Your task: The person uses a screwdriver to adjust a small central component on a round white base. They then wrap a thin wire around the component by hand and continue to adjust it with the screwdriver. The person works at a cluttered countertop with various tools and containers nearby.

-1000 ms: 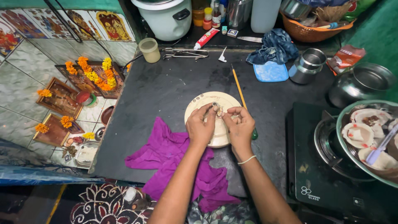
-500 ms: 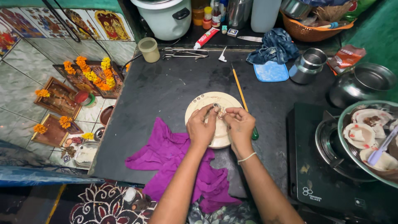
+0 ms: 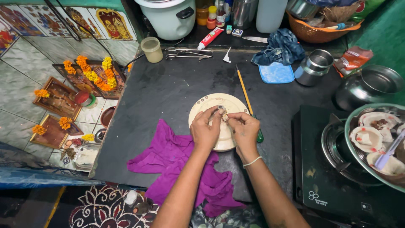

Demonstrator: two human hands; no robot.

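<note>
A round cream-coloured disc (image 3: 211, 103) lies flat on the dark counter (image 3: 168, 88). Both my hands rest over it. My left hand (image 3: 205, 130) and my right hand (image 3: 243, 128) pinch a small brownish metal part (image 3: 222, 112) together above the disc's middle; which fingers bear its weight I cannot tell. A purple cloth (image 3: 168, 158) lies crumpled under my left forearm. A long thin stick with a green handle (image 3: 247, 98) lies just right of the disc, beside my right hand.
A black stove (image 3: 329, 181) with a bowl of shells (image 3: 375, 139) stands at right. Steel cups (image 3: 314, 67), a blue rag (image 3: 276, 72), a beige cup (image 3: 152, 49), tongs (image 3: 185, 52) and a white cooker (image 3: 171, 17) line the back. The counter drops off at left.
My fingers have shifted slightly on the small part over the disc. The disc and cloth have not moved.
</note>
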